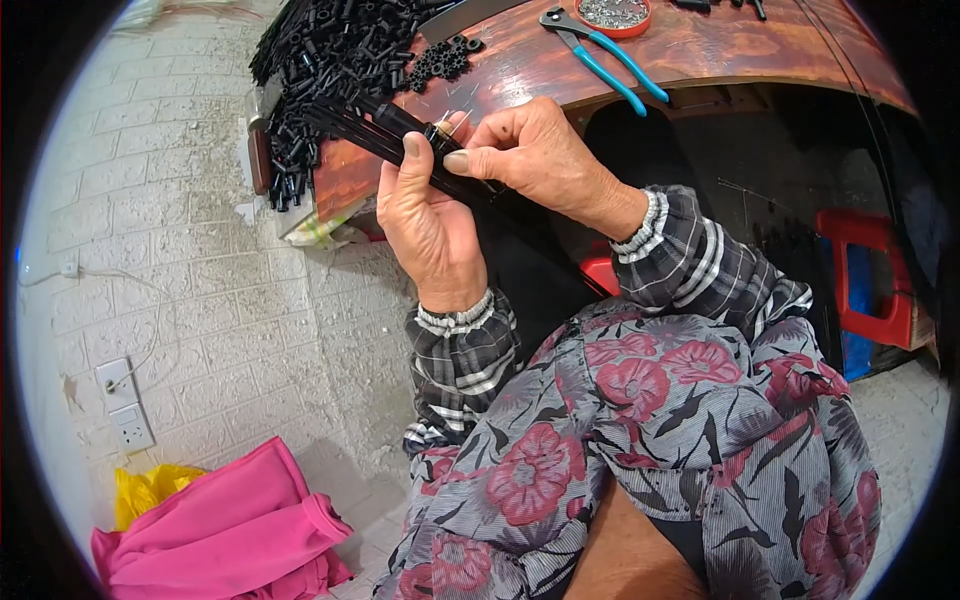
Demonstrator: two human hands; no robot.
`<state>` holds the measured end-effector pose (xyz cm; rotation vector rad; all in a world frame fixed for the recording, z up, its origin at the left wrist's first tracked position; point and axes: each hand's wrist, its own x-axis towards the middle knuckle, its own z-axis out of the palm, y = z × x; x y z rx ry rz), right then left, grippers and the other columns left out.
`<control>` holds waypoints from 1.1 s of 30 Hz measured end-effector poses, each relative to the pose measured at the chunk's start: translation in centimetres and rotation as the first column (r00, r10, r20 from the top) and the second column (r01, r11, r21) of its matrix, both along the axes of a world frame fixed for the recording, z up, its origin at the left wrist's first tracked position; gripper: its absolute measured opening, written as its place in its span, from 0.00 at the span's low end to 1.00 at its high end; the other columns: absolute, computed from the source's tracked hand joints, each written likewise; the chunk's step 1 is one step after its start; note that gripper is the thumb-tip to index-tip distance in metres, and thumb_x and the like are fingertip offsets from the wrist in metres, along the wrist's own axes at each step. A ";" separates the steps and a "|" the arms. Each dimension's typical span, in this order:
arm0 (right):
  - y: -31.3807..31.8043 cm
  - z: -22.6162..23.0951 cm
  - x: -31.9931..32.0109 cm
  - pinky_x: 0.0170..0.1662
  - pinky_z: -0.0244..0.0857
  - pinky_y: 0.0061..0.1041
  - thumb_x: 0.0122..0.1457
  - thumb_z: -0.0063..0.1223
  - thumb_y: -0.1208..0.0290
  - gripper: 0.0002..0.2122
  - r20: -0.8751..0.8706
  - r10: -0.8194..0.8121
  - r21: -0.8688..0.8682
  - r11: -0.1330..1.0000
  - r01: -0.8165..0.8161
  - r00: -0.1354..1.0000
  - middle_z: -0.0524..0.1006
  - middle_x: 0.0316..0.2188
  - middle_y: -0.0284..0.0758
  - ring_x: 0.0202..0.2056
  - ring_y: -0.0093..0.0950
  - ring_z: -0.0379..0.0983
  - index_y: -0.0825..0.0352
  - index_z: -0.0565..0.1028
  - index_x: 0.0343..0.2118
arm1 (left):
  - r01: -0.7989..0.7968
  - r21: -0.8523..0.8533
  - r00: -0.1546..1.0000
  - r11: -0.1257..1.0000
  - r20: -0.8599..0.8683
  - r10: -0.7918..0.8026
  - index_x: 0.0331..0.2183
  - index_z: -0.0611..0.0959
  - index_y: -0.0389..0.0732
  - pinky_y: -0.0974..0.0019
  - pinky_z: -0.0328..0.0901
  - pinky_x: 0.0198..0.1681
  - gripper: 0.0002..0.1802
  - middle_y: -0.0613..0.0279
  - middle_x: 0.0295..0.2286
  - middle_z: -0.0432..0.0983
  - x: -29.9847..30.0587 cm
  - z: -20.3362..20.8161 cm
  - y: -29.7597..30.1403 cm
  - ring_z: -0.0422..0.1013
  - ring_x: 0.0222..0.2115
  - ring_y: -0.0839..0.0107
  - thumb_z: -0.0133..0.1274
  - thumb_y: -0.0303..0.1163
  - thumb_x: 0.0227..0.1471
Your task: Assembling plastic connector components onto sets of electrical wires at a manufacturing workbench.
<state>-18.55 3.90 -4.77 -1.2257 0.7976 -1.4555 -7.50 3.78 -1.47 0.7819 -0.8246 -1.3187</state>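
My left hand (432, 235) is wrapped round a black umbrella frame (375, 138), its thumb lying along the bundled thin ribs. The frame slants from the table's edge down towards my lap, its lower part dark against the shadow. My right hand (545, 155) meets it at the joint, thumb and forefinger closed together; what is pinched there is hidden by the fingers. Thin pale wires (458, 122) stick out just beside those fingertips. Behind the hands, a heap of small black tubular parts (335, 60) covers the left end of the reddish wooden table (500, 70).
Blue-handled pliers (605, 62) lie near a red dish of small metal pieces (615, 12). Black ring parts (445, 62) sit beside the heap. A red stool (875, 275) stands at the right. Pink cloth (225, 520) and a yellow bag (150, 490) lie lower left, by the white brick-patterned wall (180, 250).
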 end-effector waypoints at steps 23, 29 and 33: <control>-0.5 -0.1 0.1 0.19 0.54 0.12 0.43 0.59 0.71 0.09 0.074 0.101 -0.038 0.994 -0.098 0.992 0.69 0.12 0.27 0.15 0.13 0.61 0.70 0.73 0.15 | 0.030 -0.066 1.000 0.997 0.006 -0.029 0.34 0.72 0.33 0.70 0.63 0.38 0.12 0.57 0.27 0.72 0.6 -0.2 0.5 0.70 0.30 0.67 0.48 0.31 0.49; -0.5 0.3 -0.7 0.16 0.51 0.10 0.42 0.60 0.68 0.10 0.120 0.204 0.124 0.968 -0.219 0.972 0.68 0.11 0.27 0.14 0.13 0.62 0.68 0.73 0.16 | 0.043 -0.006 0.996 0.999 -0.080 -0.043 0.35 0.72 0.33 0.69 0.63 0.38 0.14 0.55 0.27 0.72 0.6 -0.3 0.6 0.70 0.31 0.65 0.49 0.33 0.49; -0.7 -0.1 -0.7 0.15 0.48 0.09 0.40 0.62 0.67 0.10 0.162 0.213 0.163 0.957 -0.239 0.964 0.68 0.12 0.27 0.13 0.12 0.61 0.67 0.73 0.16 | 0.091 -0.034 0.989 0.995 -0.117 -0.094 0.36 0.72 0.32 0.68 0.63 0.39 0.14 0.55 0.28 0.72 0.3 -0.4 0.6 0.70 0.32 0.64 0.48 0.33 0.49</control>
